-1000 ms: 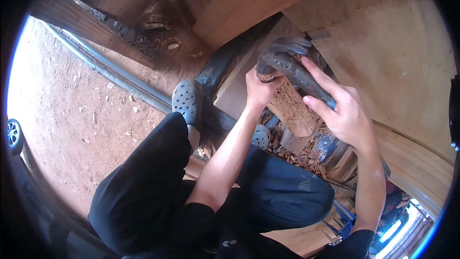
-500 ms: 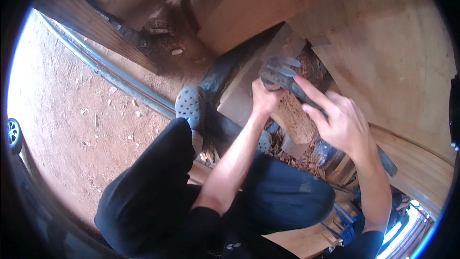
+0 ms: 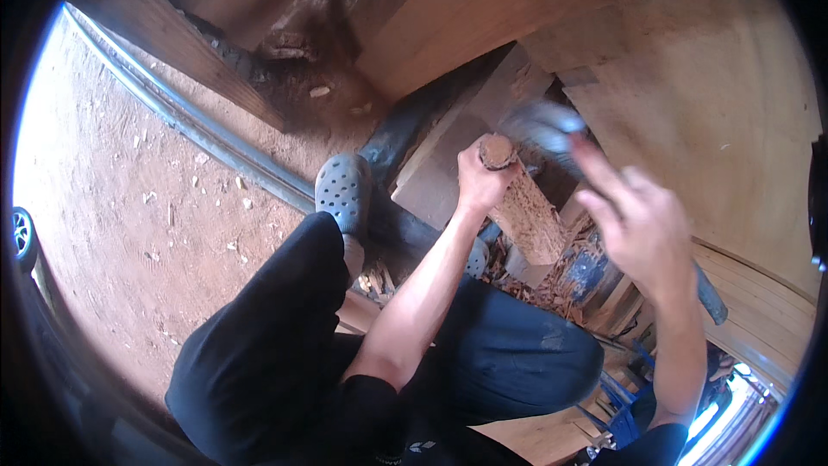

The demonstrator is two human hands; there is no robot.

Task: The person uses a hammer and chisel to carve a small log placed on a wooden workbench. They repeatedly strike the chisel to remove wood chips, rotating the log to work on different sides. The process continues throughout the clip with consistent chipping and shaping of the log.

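Observation:
My left hand (image 3: 481, 183) is wrapped round the handle of a chisel (image 3: 497, 152), whose round butt faces up; the blade is hidden below the fist. Under it lies a wooden block (image 3: 533, 223) with a rough, chipped surface. My right hand (image 3: 642, 224) grips a hammer (image 3: 712, 295), its handle end sticking out behind the wrist. The hammer's head is smeared by motion and stands just right of the chisel's butt, apart from it.
Wood chips (image 3: 552, 297) lie around the block and by my shoe (image 3: 342, 192). Large plywood sheets (image 3: 690, 112) lean at the right. A metal rail (image 3: 185, 116) crosses the dirt ground at left, and a plank (image 3: 190, 52) stands at the upper left.
The hammer has come off the chisel's butt, moving right with my right hand. The butt is now uncovered. My left hand stays nearly in place on the chisel.

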